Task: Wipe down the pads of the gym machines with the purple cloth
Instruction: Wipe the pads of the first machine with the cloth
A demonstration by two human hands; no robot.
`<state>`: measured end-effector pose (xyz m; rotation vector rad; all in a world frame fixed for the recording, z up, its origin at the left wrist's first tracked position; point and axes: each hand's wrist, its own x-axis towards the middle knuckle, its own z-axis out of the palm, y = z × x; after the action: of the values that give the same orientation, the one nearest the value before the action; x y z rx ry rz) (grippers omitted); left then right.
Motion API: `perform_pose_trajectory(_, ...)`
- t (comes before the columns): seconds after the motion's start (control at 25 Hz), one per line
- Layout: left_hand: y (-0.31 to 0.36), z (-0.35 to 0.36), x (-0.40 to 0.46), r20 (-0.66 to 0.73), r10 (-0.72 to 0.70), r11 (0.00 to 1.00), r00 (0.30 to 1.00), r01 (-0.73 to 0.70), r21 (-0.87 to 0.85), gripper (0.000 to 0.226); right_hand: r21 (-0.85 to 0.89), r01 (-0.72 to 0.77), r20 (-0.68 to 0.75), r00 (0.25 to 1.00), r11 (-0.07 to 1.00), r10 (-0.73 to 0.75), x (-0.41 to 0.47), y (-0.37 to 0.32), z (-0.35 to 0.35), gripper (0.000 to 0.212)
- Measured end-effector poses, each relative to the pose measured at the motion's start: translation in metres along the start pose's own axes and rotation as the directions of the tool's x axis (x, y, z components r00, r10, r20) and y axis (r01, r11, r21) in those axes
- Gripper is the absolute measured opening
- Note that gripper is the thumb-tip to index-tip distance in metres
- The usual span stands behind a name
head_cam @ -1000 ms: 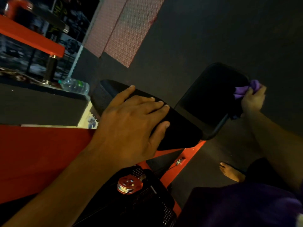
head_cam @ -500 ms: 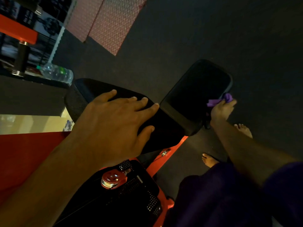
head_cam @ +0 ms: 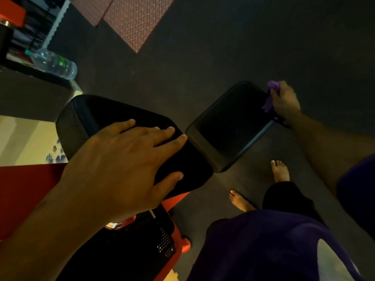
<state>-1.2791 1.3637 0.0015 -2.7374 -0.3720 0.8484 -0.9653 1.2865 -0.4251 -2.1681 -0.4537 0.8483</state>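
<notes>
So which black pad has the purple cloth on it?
The smaller pad, farther away. The right hand holds the purple cloth at its edge; the left hand rests on the bigger pad.

purple cloth: mostly hidden in right hand | near pad: partly covered by left hand | bottle: blurred

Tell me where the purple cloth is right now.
In the head view the purple cloth sits right of centre, bunched in the right hand against the far right edge of the smaller black pad.
</notes>
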Motion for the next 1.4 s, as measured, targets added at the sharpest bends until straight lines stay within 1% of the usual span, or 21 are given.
perform_pose_trajectory(0.04,0.000,-0.001,0.002,0.007,0.001,1.000,1.000,-0.001,-0.015,0.070,-0.076,0.015,0.042,0.999,0.997,-0.012,0.002,0.000,0.001,0.036)
perform_pose_trajectory(0.08,0.002,-0.001,0.002,0.012,0.000,1.000,1.000,0.001,-0.030,0.070,-0.091,0.013,0.036,0.999,0.996,-0.009,-0.007,0.001,0.001,0.036)
perform_pose_trajectory(0.12,0.004,-0.003,0.001,0.012,-0.015,0.999,1.000,0.015,-0.048,0.069,-0.054,-0.014,-0.016,1.000,0.998,0.013,-0.023,0.008,0.006,0.037)
perform_pose_trajectory(0.2,0.005,-0.008,-0.001,0.002,-0.050,0.995,0.999,0.050,-0.088,0.068,0.114,-0.070,-0.124,0.989,0.991,0.084,-0.070,0.023,0.021,0.037)
perform_pose_trajectory(0.24,0.005,-0.008,-0.001,0.008,-0.055,0.993,0.998,0.056,-0.102,0.067,0.198,-0.122,-0.110,0.983,0.973,0.146,-0.093,0.030,0.028,0.037)
perform_pose_trajectory(0.28,0.005,-0.008,0.000,0.021,-0.063,0.991,0.998,0.065,-0.116,0.068,0.234,-0.191,-0.024,0.979,0.953,0.202,-0.116,0.033,0.034,0.037)
perform_pose_trajectory(0.32,0.005,-0.009,0.001,0.029,-0.076,0.989,0.997,0.079,-0.126,0.068,0.169,-0.257,0.131,0.963,0.952,0.236,-0.135,0.033,0.037,0.039)
perform_pose_trajectory(0.36,0.005,-0.010,0.001,0.029,-0.091,0.987,0.995,0.094,-0.129,0.068,0.059,-0.294,0.314,0.913,0.954,0.262,-0.148,0.032,0.036,0.044)
perform_pose_trajectory(0.4,0.004,-0.010,0.001,0.026,-0.102,0.987,0.994,0.105,-0.125,0.069,-0.072,-0.274,0.448,0.850,0.959,0.276,-0.154,0.032,0.034,0.048)
perform_pose_trajectory(0.44,0.005,-0.010,0.001,0.027,-0.113,0.986,0.993,0.115,-0.124,0.069,-0.177,-0.216,0.511,0.813,0.960,0.277,-0.149,0.033,0.028,0.050)
perform_pose_trajectory(0.52,0.007,-0.009,0.000,0.028,-0.138,0.980,0.990,0.140,-0.141,0.070,-0.311,-0.030,0.584,0.782,0.950,0.216,-0.130,0.036,0.008,0.050)
perform_pose_trajectory(0.56,0.008,-0.011,-0.001,0.021,-0.154,0.977,0.988,0.155,-0.144,0.072,-0.349,0.029,0.594,0.780,0.937,0.197,-0.121,0.034,-0.007,0.051)
perform_pose_trajectory(0.64,0.011,-0.016,0.002,0.018,-0.177,0.977,0.984,0.178,-0.120,0.077,-0.383,0.038,0.539,0.820,0.923,0.190,-0.110,0.028,-0.040,0.050)
perform_pose_trajectory(0.68,0.013,-0.017,0.003,0.036,-0.179,0.978,0.983,0.182,-0.102,0.077,-0.372,0.026,0.496,0.850,0.928,0.176,-0.109,0.024,-0.056,0.048)
perform_pose_trajectory(0.76,0.016,-0.017,0.001,0.054,-0.187,0.973,0.981,0.193,-0.126,0.077,-0.319,-0.012,0.390,0.910,0.948,0.143,-0.120,0.015,-0.087,0.038)
perform_pose_trajectory(0.84,0.018,-0.021,0.003,0.024,-0.205,0.966,0.979,0.206,-0.154,0.080,-0.257,-0.044,0.283,0.952,0.966,0.118,-0.133,0.010,-0.116,0.030)
perform_pose_trajectory(0.96,0.024,-0.022,0.014,-0.007,-0.195,0.959,0.981,0.189,-0.210,0.081,-0.179,-0.016,0.119,0.992,0.984,0.038,-0.159,-0.001,-0.156,0.027)
perform_pose_trajectory(1.04,0.031,-0.022,0.031,-0.027,-0.153,0.956,0.988,0.141,-0.256,0.081,-0.183,0.021,-0.012,1.000,0.983,-0.023,-0.170,-0.006,-0.179,0.022)
perform_pose_trajectory(1.16,0.055,-0.025,0.066,-0.067,-0.095,0.953,0.993,0.071,-0.295,0.081,-0.169,0.030,-0.214,0.975,0.985,-0.066,-0.183,-0.002,-0.215,0.016)
perform_pose_trajectory(1.28,0.090,-0.024,0.113,-0.047,-0.016,0.945,0.999,0.000,-0.327,0.078,-0.112,-0.023,-0.343,0.939,0.993,-0.016,-0.192,0.022,-0.246,0.016)
perform_pose_trajectory(1.4,0.137,-0.026,0.175,-0.006,0.095,0.932,0.995,-0.091,-0.350,0.075,0.004,-0.070,-0.401,0.914,0.998,0.066,-0.201,0.055,-0.282,0.017)
